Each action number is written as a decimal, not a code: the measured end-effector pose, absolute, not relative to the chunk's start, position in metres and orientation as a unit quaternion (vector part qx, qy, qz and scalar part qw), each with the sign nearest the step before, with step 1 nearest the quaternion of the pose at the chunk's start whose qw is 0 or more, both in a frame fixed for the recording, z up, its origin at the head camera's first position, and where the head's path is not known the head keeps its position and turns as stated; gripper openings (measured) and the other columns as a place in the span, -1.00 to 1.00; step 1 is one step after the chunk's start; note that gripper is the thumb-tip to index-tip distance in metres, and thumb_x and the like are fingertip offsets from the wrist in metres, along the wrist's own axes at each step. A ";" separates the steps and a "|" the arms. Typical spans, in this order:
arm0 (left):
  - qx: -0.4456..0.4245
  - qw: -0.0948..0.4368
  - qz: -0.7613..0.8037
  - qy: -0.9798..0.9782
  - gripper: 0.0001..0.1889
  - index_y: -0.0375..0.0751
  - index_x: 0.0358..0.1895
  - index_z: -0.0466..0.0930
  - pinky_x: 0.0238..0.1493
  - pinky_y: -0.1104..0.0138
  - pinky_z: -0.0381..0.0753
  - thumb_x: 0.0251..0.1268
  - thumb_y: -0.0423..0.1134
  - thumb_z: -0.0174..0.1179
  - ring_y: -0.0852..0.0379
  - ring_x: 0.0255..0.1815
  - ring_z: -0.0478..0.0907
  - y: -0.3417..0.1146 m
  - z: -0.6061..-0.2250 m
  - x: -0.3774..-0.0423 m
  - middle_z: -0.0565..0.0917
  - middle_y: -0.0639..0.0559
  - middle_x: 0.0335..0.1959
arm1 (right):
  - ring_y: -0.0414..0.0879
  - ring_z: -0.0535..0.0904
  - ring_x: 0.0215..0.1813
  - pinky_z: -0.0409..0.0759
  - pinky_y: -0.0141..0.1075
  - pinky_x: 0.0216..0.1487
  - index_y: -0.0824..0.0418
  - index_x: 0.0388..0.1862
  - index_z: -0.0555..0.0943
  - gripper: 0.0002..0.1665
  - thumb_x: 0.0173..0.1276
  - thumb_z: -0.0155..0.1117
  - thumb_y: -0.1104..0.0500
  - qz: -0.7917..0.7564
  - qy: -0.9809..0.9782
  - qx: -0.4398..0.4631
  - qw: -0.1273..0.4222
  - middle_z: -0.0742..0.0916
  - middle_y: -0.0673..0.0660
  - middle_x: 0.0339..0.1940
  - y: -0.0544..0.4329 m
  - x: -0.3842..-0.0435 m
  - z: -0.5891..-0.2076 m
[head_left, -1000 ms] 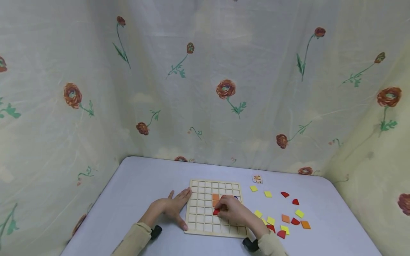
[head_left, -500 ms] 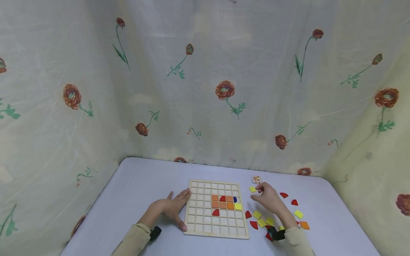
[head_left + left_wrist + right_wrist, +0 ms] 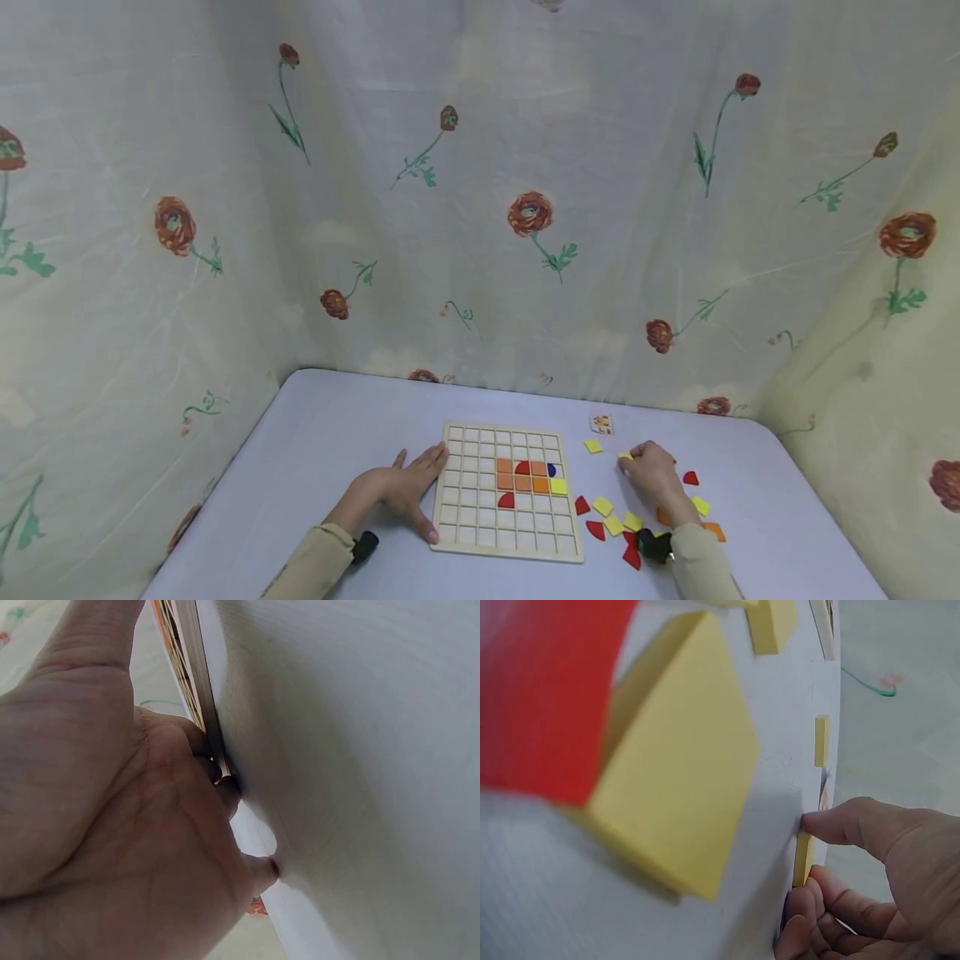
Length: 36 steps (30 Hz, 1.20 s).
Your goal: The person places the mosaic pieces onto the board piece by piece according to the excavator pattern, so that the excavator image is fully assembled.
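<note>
My left hand (image 3: 411, 490) lies spread along the left edge of a wooden grid board (image 3: 468, 533), thumb at its near corner and fingers at its side. The left wrist view shows the fingertips against the board's side (image 3: 199, 682). With thumb and fingers, my right hand (image 3: 654, 473) pinches a square yellow tile (image 3: 802, 859) by its edges, close over the white table to the right of the board. On the board sit orange square tiles (image 3: 505, 482), red quarter-circle pieces (image 3: 506, 500), a yellow tile (image 3: 558, 486) and a dark blue piece (image 3: 552, 470).
Several loose yellow tiles (image 3: 603, 505) and red quarter-circle pieces (image 3: 595, 530) lie right of the board, some under my right forearm. An orange tile (image 3: 715, 531) lies farther right. A small patterned card (image 3: 602, 424) lies at the back, with another yellow tile (image 3: 593, 447) before it.
My right hand let go of the red quarter-circle on the board, moved right past the back yellow tile, and now pinches another yellow tile. The left hand stays put.
</note>
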<state>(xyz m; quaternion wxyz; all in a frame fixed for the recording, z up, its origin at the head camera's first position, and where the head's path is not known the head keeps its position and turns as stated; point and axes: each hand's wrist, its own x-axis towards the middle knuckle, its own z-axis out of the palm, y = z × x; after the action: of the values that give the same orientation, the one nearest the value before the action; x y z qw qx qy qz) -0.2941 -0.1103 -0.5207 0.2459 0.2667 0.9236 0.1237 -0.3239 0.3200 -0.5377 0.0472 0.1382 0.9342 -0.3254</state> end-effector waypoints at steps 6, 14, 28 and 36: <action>0.265 0.245 0.121 0.925 0.38 -0.24 0.55 -0.29 0.50 -0.18 -0.27 -0.20 0.32 0.43 -0.03 0.62 -0.30 -0.110 -0.521 -0.294 -0.26 -0.12 0.61 | 0.02 0.46 -0.27 0.43 -0.32 -0.35 0.37 -0.15 0.52 -0.67 0.27 0.32 0.14 -0.337 0.932 0.131 0.038 0.61 0.21 -0.30 0.320 -0.323 -0.540; 0.271 0.244 0.117 0.924 0.38 -0.24 0.55 -0.30 0.50 -0.19 -0.27 -0.19 0.34 0.42 -0.04 0.61 -0.32 -0.110 -0.522 -0.295 -0.27 -0.13 0.60 | -0.09 0.47 -0.30 0.48 -0.35 -0.32 0.29 -0.15 0.57 -0.68 0.19 0.41 0.16 -0.328 0.944 0.034 0.023 0.63 0.11 -0.31 0.276 -0.307 -0.535; 0.269 0.247 0.123 0.923 0.37 -0.25 0.55 -0.29 0.50 -0.19 -0.28 -0.18 0.32 0.42 -0.04 0.61 -0.32 -0.110 -0.520 -0.294 -0.27 -0.13 0.60 | -0.20 0.47 -0.32 0.47 -0.45 -0.38 0.16 -0.23 0.64 -0.77 0.14 0.45 0.16 -0.359 0.910 -0.178 0.109 0.63 0.00 -0.30 0.200 -0.273 -0.541; 0.266 0.249 0.123 0.923 0.37 -0.25 0.55 -0.29 0.50 -0.18 -0.29 -0.18 0.31 0.43 -0.04 0.62 -0.33 -0.109 -0.519 -0.293 -0.27 -0.12 0.60 | -0.16 0.46 -0.26 0.45 -0.43 -0.31 0.09 -0.20 0.68 -0.80 0.17 0.44 0.19 -0.346 0.910 -0.191 0.125 0.63 -0.04 -0.27 0.188 -0.277 -0.535</action>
<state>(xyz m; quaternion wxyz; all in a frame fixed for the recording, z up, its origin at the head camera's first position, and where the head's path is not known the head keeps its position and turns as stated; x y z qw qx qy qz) -0.2934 -0.1092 -0.5192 0.2491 0.2658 0.9231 0.1231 -0.2767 0.1882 -0.5347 0.1250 -0.1915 0.9099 -0.3463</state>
